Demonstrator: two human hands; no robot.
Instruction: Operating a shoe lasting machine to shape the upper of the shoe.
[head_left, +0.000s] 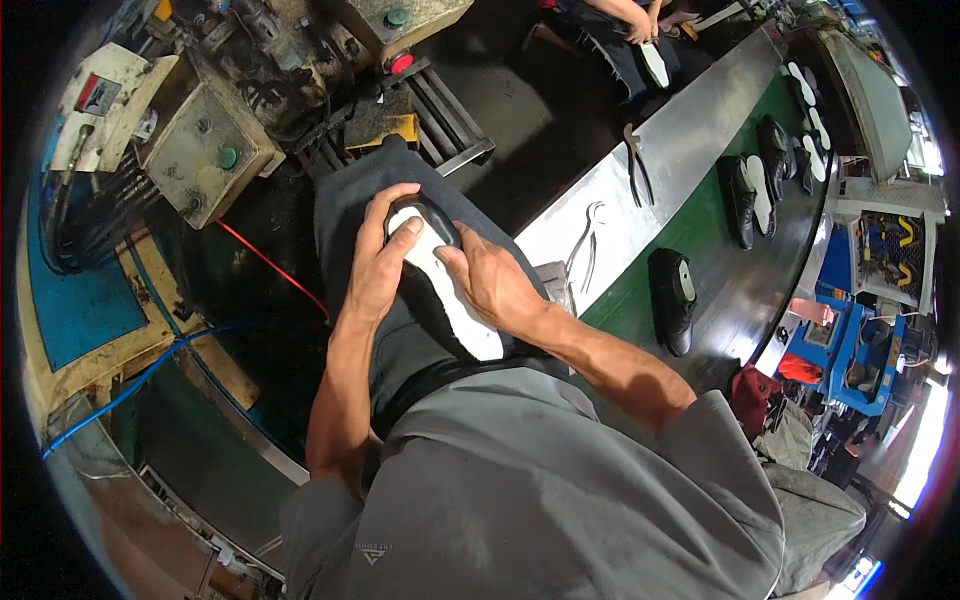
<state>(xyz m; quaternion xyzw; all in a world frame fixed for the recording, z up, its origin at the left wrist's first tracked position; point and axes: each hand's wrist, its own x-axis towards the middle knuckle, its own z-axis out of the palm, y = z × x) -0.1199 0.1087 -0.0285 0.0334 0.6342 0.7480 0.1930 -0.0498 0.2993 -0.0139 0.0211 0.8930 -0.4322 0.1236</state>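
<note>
Across my lap lies a black shoe (457,306), its long white underside turned up toward me. My left hand (376,268) grips it near the toe end, thumb pressed on the white surface and fingers around the dark rim. From the other side my right hand (488,278) holds the shoe about its middle, with the thumb on the white part. The fingers under the shoe are partly hidden. On the metal ledge to my right lie dark-handled pliers (638,165). A second, lighter pair of pincers (588,240) rests nearer to me.
Beyond the metal ledge (700,100) runs a green belt (640,270) carrying a black shoe (675,302) and several more farther off. A grimy machine with a control box (212,150) stands at the left. Another person's hands (645,22) hold a white-soled shoe at the top.
</note>
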